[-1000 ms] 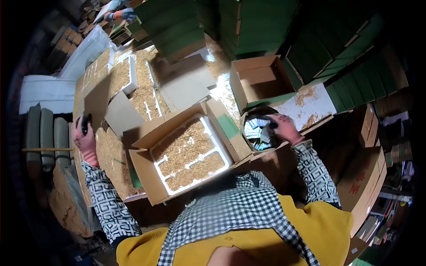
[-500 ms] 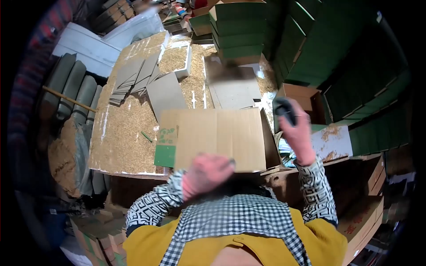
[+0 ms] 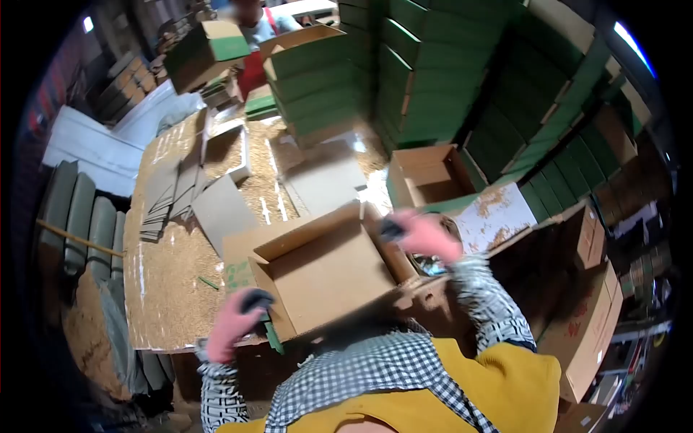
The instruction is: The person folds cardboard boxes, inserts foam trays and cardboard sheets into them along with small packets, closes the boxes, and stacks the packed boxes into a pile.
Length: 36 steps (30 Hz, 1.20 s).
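A: With the open carton (image 3: 332, 278) as our landmark, what stands furthest left?

B: Grey-green rolls (image 3: 50, 209), well to its left. Nearer it, thin grey sheets (image 3: 164, 187) lie on loose, husk-like material (image 3: 166, 289).

A: And the left hand (image 3: 237, 321)?

B: Gloved, fingers curled, right by the carton's near left corner, above a green cardboard tab (image 3: 273, 336). I can't tell whether that grip pinches the edge or merely lies against it.

A: The carton itself?

B: Mouth up, just beyond the checked apron (image 3: 346, 368), its plain brown bottom in sight.

A: Right hand (image 3: 427, 234)?

B: Gloved too, at the carton's right end, dark fingertips by the far corner. It's blurred, so I can't say how wide that grip is or whether it holds anything. Some packets (image 3: 431, 265) show below it, just right of the carton.

A: Further right?

B: A white board (image 3: 498, 216) strewn with bits, apart from the carton.

A: How would you handle this well?

B: I'd say: press evenly on both end walls, not on loose flaps, so the carton stays square. Lift the right wrist enough to spare the packets.
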Each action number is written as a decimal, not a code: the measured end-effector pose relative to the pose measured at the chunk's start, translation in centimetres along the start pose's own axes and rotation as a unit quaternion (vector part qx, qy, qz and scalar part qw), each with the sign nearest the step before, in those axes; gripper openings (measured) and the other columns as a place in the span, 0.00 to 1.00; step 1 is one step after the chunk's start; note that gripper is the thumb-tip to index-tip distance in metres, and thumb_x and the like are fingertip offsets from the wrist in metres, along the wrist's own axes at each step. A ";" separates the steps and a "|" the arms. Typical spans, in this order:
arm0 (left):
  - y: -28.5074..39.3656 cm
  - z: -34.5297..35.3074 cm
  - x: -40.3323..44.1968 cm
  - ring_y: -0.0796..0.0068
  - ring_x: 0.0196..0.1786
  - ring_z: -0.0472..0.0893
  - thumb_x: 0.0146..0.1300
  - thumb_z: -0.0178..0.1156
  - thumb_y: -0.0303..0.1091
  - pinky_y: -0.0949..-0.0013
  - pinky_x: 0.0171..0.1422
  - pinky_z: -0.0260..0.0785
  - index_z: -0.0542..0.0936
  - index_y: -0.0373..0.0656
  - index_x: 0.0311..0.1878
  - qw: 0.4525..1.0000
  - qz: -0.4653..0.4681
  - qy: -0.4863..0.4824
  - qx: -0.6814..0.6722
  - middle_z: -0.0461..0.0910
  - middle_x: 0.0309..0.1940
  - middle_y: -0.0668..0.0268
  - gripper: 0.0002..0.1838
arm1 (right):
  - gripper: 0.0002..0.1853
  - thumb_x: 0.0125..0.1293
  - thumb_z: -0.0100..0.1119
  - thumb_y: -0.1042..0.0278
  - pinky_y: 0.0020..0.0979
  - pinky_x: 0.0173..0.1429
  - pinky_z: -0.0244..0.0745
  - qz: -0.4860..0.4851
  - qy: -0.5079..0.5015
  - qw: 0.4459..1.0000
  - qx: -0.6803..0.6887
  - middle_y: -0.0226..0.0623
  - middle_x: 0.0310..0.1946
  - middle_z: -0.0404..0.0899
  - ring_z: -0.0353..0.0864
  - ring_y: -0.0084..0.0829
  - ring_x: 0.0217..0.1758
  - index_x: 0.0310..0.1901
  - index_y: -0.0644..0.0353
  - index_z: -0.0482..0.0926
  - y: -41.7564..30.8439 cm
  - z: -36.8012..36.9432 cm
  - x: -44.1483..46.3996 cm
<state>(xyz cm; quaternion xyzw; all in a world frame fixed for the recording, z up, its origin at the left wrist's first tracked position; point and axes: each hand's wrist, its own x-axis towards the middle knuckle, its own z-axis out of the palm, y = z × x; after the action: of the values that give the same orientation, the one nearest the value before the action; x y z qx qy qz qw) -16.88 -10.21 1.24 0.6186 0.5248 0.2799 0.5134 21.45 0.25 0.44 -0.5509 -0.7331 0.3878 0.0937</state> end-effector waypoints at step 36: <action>-5.5 27.9 30.3 0.47 0.68 0.63 0.56 0.63 0.42 0.52 0.73 0.55 0.67 0.39 0.65 0.948 0.104 -0.031 0.300 0.63 0.67 0.47 0.35 | 0.22 0.70 0.49 0.54 0.34 0.60 0.69 0.082 0.232 0.948 0.204 0.41 0.49 0.79 0.77 0.34 0.52 0.57 0.62 0.75 46.7 -16.6 11.7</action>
<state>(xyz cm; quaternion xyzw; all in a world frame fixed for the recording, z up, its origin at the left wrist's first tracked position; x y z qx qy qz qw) 14.66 8.20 -18.47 0.8034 0.5016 0.1419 0.2878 60.73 22.63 -23.00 -0.6531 -0.5487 0.3968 0.3391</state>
